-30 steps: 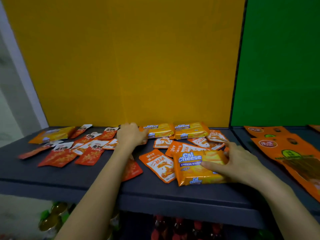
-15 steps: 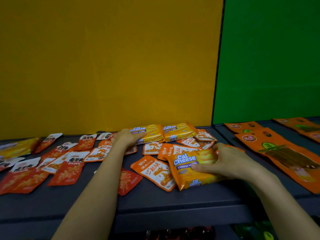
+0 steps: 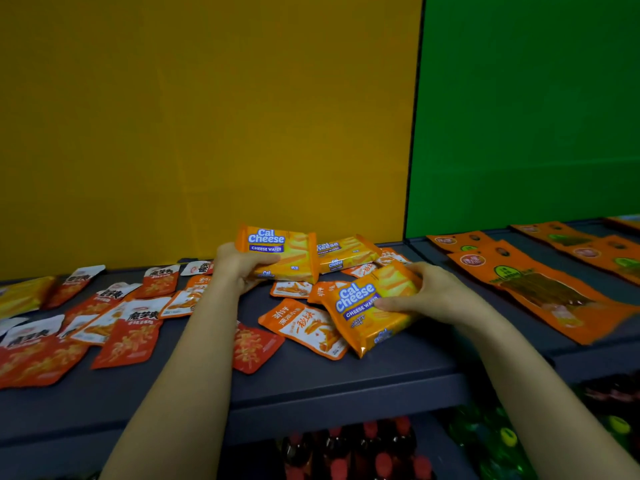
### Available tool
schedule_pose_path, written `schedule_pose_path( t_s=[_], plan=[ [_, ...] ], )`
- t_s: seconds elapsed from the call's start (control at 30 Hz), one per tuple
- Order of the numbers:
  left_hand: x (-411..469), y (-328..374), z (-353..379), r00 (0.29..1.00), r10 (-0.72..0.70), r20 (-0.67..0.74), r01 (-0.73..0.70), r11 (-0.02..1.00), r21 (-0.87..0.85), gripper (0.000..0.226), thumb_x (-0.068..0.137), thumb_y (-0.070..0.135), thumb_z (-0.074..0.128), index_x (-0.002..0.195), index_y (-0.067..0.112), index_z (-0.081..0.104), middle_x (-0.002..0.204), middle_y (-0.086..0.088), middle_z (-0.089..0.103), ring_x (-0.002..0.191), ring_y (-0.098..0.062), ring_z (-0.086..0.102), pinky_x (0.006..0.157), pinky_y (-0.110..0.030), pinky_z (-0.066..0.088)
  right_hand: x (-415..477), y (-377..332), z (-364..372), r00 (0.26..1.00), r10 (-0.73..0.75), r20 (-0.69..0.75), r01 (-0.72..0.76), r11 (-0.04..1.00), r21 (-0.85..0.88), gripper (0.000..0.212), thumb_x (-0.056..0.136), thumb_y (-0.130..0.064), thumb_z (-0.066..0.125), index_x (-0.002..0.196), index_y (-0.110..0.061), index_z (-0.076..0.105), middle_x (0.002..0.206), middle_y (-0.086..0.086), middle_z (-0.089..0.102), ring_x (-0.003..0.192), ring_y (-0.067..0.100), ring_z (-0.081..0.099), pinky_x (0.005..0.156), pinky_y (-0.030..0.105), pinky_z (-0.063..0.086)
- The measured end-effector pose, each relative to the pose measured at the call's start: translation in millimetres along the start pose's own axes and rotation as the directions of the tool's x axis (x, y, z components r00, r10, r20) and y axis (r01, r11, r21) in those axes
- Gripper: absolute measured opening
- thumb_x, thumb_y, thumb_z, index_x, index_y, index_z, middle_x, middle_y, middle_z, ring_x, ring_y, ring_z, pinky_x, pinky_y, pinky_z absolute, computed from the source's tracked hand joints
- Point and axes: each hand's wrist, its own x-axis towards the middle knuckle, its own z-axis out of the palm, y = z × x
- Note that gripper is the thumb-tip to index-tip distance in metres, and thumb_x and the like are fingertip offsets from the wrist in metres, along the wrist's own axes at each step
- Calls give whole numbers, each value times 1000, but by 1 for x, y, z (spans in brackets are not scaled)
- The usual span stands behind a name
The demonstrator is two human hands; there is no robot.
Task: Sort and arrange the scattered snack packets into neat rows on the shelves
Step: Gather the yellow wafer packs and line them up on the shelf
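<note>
Gripping raised pack [image 3: 280,252] in left hand [image 3: 235,268], slanted pack [image 3: 367,306] in right hand [image 3: 433,296], with third pack [image 3: 346,252] crosswise just beside the raised one.

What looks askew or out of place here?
No spills. Red packets and small orange packets lie tilted, overlapping on the shelf, no rows. Left hand grips a raised Cal Cheese pack; right hand grips a tilted Cal Cheese pack.
</note>
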Motion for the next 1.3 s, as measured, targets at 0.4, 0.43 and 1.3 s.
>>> schedule_pose_path(
  t_s=[0.4, 0.43, 1.3],
  plan=[
    [-47, 30, 10, 989, 146, 19, -140, 971, -195, 36, 85, 12, 64, 120, 13, 53, 95, -5, 61, 56, -12, 60, 39, -18, 48, -10, 21, -14, 998, 9, -68, 23, 883, 470, 45, 73, -19, 77, 111, -16, 52, 110, 8, 66, 88, 22, 65, 54, 26, 53],
    [-55, 33, 16, 986, 164, 40, -151, 964, -220, 32, 85, 11, 63, 115, 16, 53, 89, -3, 62, 54, -11, 61, 35, -15, 47, -15, 26, -21, 997, 5, -77, 35, 853, 520, 42, 75, -17, 75, 112, -14, 55, 111, 10, 67, 86, 21, 66, 59, 25, 55],
    [-297, -17, 430, 698, 60, 714, 116, 974, -195, 12, 89, 6, 55, 99, 10, 60, 65, 2, 72, 52, -6, 67, 48, -18, 55, -232, 348, -324, 798, 411, -440, -36, 762, 646, 33, 71, -18, 77, 100, -7, 64, 70, 1, 72, 56, 12, 66, 48, 18, 49]
  ],
)
